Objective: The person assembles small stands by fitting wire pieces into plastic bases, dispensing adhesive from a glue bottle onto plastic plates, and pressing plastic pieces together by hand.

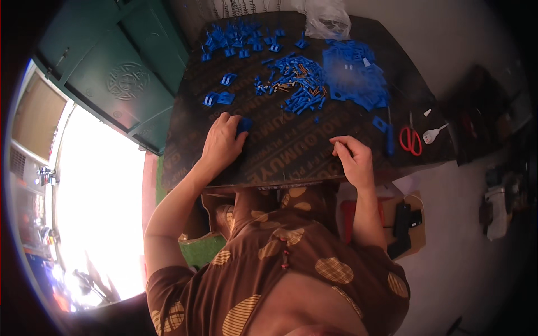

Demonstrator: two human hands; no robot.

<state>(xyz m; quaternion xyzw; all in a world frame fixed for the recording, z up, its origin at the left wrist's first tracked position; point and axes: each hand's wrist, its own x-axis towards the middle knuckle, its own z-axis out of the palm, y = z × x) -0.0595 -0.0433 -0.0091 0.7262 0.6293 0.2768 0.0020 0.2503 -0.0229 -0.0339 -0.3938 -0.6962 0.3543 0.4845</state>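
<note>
My left hand [223, 140] is closed around a small blue plastic piece [244, 124] near the table's left front, and the fingers cover part of it. Over the front middle of the table is my right hand [355, 161], its thumb and fingertips drawn together in a pinch; whatever is between them is too small to make out. Just beyond the left hand lie a few blue plastic pieces [225, 98] with white marks. Farther back, a heap of blue wall plugs [305, 84] is mixed with brassy and silvery screws.
Blue pieces with upright pins [235, 39] crowd the far left. Flat blue parts [354, 78] form a pile at right, behind a clear plastic bag [328, 21]. A blue-handled screwdriver [390, 139], red-handled scissors [410, 141] and a white plug-like object [431, 136] lie near the right edge.
</note>
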